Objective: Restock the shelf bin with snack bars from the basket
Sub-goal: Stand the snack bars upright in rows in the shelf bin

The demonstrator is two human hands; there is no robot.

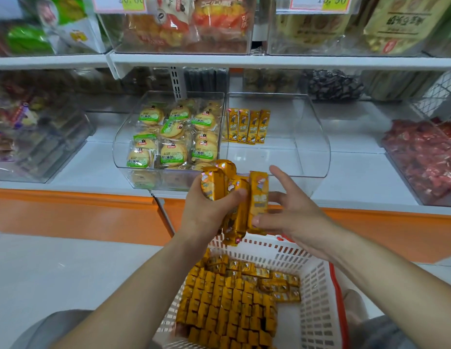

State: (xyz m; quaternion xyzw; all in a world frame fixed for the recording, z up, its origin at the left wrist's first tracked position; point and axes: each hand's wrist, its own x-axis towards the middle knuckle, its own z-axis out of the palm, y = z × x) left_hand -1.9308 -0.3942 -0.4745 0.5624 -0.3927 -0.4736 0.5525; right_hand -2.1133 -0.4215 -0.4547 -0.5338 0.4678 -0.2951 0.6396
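Observation:
My left hand (pixel 206 210) grips a bundle of several yellow snack bars (pixel 229 195) above the basket, in front of the shelf edge. My right hand (pixel 287 210) is at the bundle's right side, thumb on one bar (pixel 259 197), fingers spread and mostly straight. The clear shelf bin (pixel 312 137) stands on the lower shelf just beyond my hands; several yellow bars (pixel 248 125) lie at its back left, the rest of its floor is bare. The white basket (pixel 317 293) below holds many more yellow bars (pixel 227 303) packed on end.
A clear bin of green-labelled round biscuits (pixel 174 134) adjoins the target bin on the left. A bin of red-wrapped sweets (pixel 426 157) sits at right, another mixed bin (pixel 30 137) at left. The orange shelf front (pixel 80 212) runs below. An upper shelf (pixel 244 60) overhangs.

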